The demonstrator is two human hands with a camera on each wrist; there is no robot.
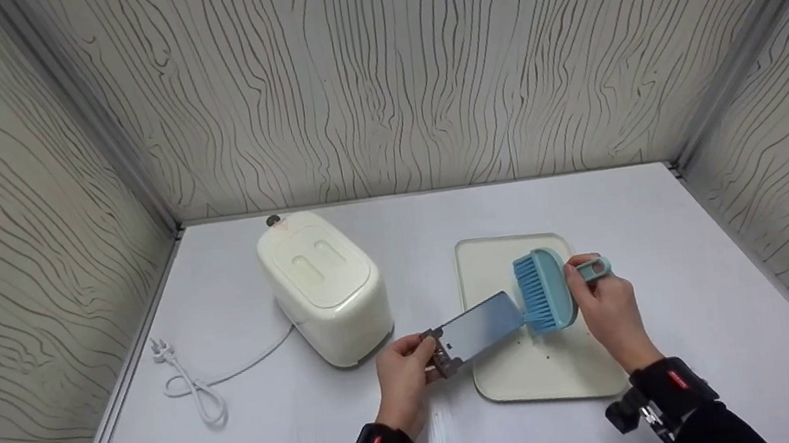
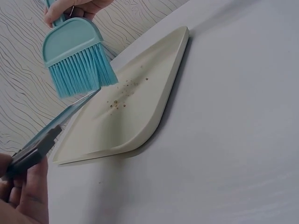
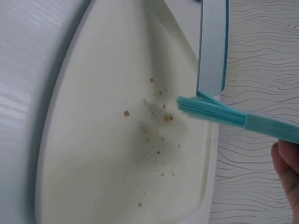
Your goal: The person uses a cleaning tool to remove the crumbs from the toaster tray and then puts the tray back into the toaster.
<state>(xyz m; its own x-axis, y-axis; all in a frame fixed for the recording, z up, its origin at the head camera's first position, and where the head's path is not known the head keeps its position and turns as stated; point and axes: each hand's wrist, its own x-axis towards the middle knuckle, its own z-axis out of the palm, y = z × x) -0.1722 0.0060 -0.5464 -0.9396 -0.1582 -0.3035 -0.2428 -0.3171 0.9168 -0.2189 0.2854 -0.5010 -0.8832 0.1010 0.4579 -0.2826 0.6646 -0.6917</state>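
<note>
My left hand (image 1: pixel 406 374) pinches the dark end of a flat metal crumb tray (image 1: pixel 482 323), thumb on top, and holds it tilted over a cream serving tray (image 1: pixel 512 380). My right hand (image 1: pixel 606 304) grips the short handle of a light blue brush (image 1: pixel 557 288). The brush's bristles (image 2: pixel 81 72) meet the far end of the crumb tray in the left wrist view. Brown crumbs (image 3: pixel 167 118) lie scattered on the serving tray below, in the right wrist view. My right palm is hidden.
A cream toaster (image 1: pixel 328 290) with a lid on top stands left of my hands. Its white cord (image 1: pixel 204 388) lies looped on the white table (image 1: pixel 285 430), ending in a plug (image 1: pixel 162 349). Wood-patterned panels (image 1: pixel 376 73) enclose the table at the back and sides.
</note>
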